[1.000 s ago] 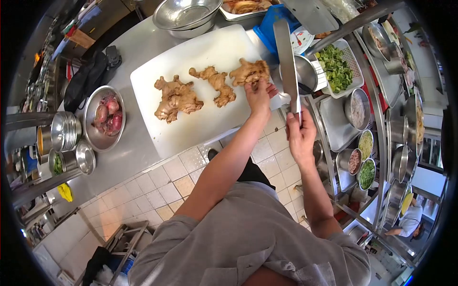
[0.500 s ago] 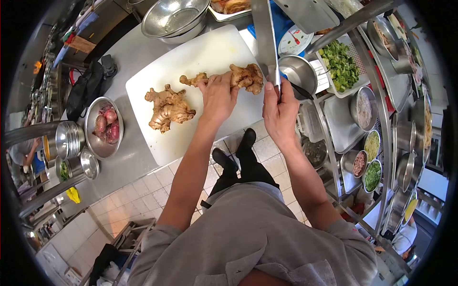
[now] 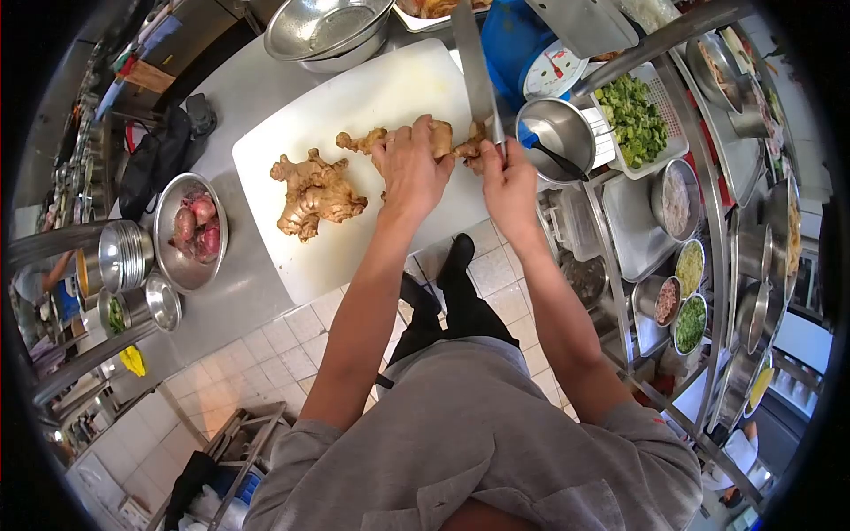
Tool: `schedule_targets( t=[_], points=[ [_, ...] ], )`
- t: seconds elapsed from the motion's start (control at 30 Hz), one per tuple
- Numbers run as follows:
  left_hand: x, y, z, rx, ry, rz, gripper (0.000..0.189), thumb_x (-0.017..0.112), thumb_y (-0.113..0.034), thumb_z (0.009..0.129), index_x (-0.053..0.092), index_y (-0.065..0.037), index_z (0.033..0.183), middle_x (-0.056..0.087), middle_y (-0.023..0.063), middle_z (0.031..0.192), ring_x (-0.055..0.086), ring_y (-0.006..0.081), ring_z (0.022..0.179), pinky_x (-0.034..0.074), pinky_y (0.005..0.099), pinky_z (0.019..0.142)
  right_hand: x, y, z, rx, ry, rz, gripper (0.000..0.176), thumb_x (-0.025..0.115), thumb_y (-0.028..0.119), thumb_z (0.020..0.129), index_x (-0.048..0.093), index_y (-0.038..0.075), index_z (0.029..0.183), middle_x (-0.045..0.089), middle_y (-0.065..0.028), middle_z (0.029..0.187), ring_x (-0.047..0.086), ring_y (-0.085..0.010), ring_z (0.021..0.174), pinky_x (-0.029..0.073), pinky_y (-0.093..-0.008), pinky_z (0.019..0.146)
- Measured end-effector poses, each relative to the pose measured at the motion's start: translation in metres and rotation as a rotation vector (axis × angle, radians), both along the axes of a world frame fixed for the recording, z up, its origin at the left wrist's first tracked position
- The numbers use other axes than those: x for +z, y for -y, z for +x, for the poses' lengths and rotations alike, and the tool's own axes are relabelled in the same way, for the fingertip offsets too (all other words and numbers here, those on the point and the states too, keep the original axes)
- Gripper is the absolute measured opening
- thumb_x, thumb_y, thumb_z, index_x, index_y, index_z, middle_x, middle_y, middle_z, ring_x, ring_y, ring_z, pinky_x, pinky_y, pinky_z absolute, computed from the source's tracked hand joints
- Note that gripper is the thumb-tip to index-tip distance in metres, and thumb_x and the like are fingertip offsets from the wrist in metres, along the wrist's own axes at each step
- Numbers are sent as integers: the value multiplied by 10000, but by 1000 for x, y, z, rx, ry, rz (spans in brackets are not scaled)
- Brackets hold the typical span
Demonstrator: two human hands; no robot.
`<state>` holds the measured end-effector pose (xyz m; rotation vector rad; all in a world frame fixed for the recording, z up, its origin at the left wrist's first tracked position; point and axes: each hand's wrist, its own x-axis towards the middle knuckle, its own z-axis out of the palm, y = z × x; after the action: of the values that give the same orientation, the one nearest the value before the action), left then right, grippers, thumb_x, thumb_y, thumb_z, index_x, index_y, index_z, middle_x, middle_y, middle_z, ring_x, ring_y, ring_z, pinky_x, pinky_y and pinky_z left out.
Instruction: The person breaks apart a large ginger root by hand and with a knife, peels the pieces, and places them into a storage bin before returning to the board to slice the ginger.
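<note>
On the white cutting board (image 3: 266,177), my left hand (image 3: 413,170) is wrapped over a piece of ginger (image 3: 440,139) near the board's right side. My right hand (image 3: 511,188) grips the handle of a large knife (image 3: 478,71), its blade pointing away from me. A knobbly ginger piece (image 3: 472,147) lies between my right fingers and the piece under my left hand. Left of my left hand lies a big ginger root (image 3: 316,195), untouched. A small ginger knob (image 3: 358,142) shows beside my left fingers.
Left of the board stands a bowl of red onions (image 3: 191,279). Metal bowls (image 3: 341,62) sit beyond it. To the right are a metal pot (image 3: 555,133), a dial scale (image 3: 553,73), a basket of chopped greens (image 3: 673,146) and a metal rack (image 3: 708,221).
My right hand and the knife have moved slightly left and closer to the ginger. The ginger at the right has separated into visible pieces, one now by my right fingers.
</note>
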<state>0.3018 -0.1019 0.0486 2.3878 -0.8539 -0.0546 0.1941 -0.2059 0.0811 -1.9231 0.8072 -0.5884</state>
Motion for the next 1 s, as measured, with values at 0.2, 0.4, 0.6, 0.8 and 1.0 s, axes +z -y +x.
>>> schedule_targets(
  t=[0.2, 0.4, 0.6, 0.8, 1.0],
  points=[
    [19, 14, -20, -119, 279, -28, 683, 779, -242, 799, 532, -10, 1392, 659, 184, 1145, 521, 341, 1174, 327, 462, 1019, 15, 3, -46, -74, 37, 68, 208, 635, 188, 997, 644, -15, 1042, 565, -91, 621, 505, -123, 543, 428, -316, 533],
    [5, 53, -33, -231, 285, 245, 689, 748, -285, 823, 510, 15, 1395, 670, 200, 1127, 544, 336, 1162, 341, 460, 1021, 21, 0, -83, -134, 53, 94, 222, 637, 196, 1002, 649, -4, 1098, 561, -50, 639, 501, -102, 579, 427, -297, 550],
    [52, 43, -9, -141, -445, -111, 667, 682, -190, 859, 437, 49, 1432, 702, 201, 1138, 643, 370, 1094, 479, 446, 951, 24, -1, -104, -152, 45, 166, 213, 630, 165, 1002, 641, -15, 1116, 543, -41, 632, 477, -95, 576, 406, -291, 537],
    [21, -7, 13, -208, -1626, -1088, 508, 492, -107, 935, 427, 51, 1413, 619, 217, 1286, 666, 387, 1125, 566, 484, 938, 29, -13, -96, -33, -27, 139, 214, 620, 145, 1006, 631, -35, 1121, 529, -19, 614, 452, -81, 556, 388, -287, 505],
    [20, -29, 2, -199, -1761, -1203, 552, 469, -61, 913, 379, 55, 1444, 568, 244, 1363, 621, 421, 1200, 520, 555, 1037, 13, -27, -91, 28, -26, 230, 220, 624, 158, 1006, 629, -43, 1095, 535, -27, 616, 446, -71, 565, 390, -272, 509]
  ],
)
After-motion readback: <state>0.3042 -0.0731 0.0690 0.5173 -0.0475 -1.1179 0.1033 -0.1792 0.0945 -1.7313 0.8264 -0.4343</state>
